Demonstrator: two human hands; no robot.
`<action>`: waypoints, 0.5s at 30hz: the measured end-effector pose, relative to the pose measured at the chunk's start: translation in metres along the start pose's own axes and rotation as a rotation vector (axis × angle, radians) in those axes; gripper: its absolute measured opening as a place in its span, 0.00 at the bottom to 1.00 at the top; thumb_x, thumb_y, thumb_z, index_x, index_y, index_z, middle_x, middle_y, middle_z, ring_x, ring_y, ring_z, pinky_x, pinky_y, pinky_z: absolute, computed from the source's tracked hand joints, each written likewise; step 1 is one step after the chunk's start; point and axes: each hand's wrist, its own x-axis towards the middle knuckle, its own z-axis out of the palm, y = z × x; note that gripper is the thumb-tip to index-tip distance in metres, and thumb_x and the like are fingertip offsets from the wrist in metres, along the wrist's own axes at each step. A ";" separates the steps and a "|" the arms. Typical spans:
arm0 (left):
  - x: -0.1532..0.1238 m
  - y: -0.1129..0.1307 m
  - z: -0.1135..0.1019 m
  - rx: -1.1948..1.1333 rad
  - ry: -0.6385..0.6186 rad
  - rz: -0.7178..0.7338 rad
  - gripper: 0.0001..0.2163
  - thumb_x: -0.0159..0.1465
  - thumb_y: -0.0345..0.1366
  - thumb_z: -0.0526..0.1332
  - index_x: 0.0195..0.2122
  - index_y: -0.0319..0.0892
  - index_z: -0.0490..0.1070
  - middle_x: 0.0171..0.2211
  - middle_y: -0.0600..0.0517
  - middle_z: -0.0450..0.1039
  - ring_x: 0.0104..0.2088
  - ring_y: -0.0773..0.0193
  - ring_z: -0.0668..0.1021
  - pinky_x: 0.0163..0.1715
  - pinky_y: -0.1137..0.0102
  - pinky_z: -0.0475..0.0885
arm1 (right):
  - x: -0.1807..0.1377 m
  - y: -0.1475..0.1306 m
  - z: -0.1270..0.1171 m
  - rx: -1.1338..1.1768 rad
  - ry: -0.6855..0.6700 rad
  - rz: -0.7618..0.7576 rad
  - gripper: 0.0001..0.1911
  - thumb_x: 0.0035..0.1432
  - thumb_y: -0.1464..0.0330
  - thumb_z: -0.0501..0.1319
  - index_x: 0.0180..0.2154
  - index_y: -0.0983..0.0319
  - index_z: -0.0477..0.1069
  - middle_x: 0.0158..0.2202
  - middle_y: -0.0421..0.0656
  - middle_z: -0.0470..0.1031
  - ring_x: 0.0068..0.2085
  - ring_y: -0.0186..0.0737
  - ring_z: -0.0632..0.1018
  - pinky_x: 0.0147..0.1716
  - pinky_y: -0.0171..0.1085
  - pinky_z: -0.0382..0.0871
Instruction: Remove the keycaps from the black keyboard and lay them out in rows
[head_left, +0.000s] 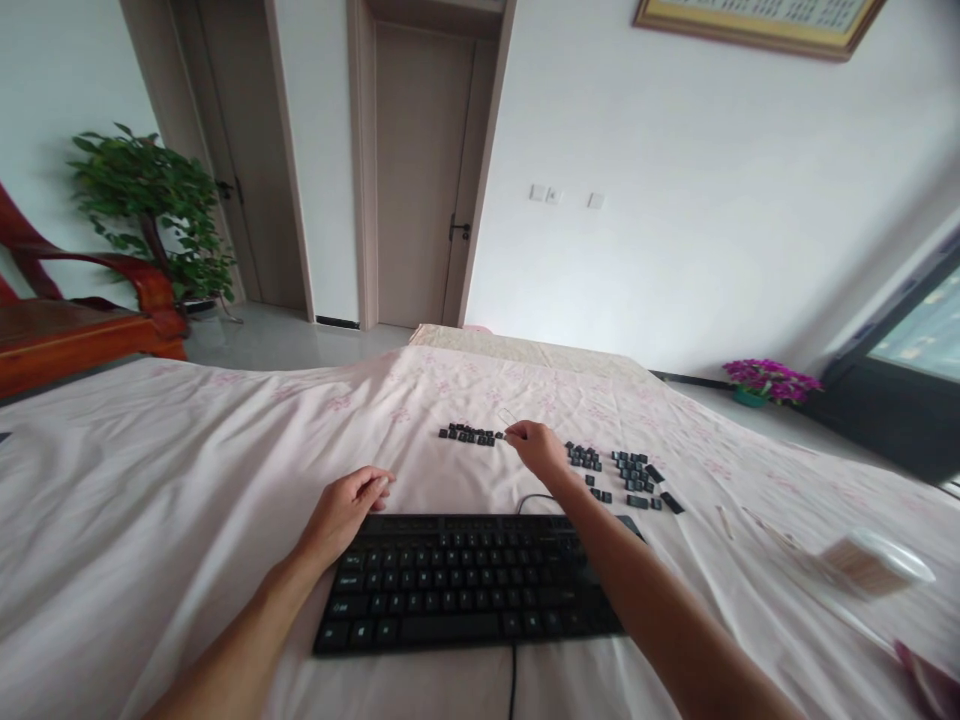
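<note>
A black keyboard (450,600) lies on the patterned cloth, with keycaps absent along its top row. My left hand (351,508) rests at its upper left corner, fingers curled together; whatever they may hold is hidden. Beyond the keyboard, my right hand (536,452) pinches a thin wire loop (508,414) that sticks up from its fingertips. Left of those fingertips sits a cluster of loose black keycaps (466,436), the closest almost touching them. More loose keycaps (634,470) lie to the right of my right wrist. My right forearm covers the keyboard's right part.
A clear round container of cotton swabs (874,562) lies at the right, with loose swabs (724,521) nearby. The keyboard's cable (514,680) runs toward me. The pale cloth (247,440) is wrinkled. Beyond stand a wooden chair (82,310) and a potted plant (150,200).
</note>
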 end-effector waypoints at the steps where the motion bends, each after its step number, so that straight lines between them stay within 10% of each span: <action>1: 0.000 0.000 0.000 0.010 -0.004 0.001 0.17 0.60 0.48 0.55 0.40 0.43 0.74 0.32 0.50 0.78 0.31 0.60 0.79 0.33 0.70 0.71 | -0.008 0.008 -0.010 -0.002 0.010 -0.011 0.14 0.57 0.59 0.56 0.40 0.55 0.77 0.37 0.41 0.78 0.39 0.40 0.76 0.32 0.32 0.61; 8: 0.001 -0.003 0.000 0.086 -0.013 0.006 0.17 0.59 0.50 0.55 0.40 0.43 0.74 0.32 0.51 0.78 0.32 0.58 0.79 0.34 0.70 0.71 | -0.096 0.087 -0.071 -0.236 0.095 0.058 0.14 0.59 0.59 0.54 0.40 0.53 0.76 0.40 0.41 0.78 0.40 0.43 0.76 0.34 0.34 0.61; 15: 0.001 -0.001 0.001 0.095 -0.019 0.002 0.18 0.59 0.50 0.55 0.40 0.43 0.74 0.32 0.51 0.78 0.32 0.58 0.79 0.33 0.70 0.71 | -0.146 0.130 -0.067 -0.333 0.058 0.185 0.17 0.61 0.58 0.50 0.44 0.54 0.73 0.44 0.42 0.77 0.43 0.47 0.77 0.35 0.38 0.62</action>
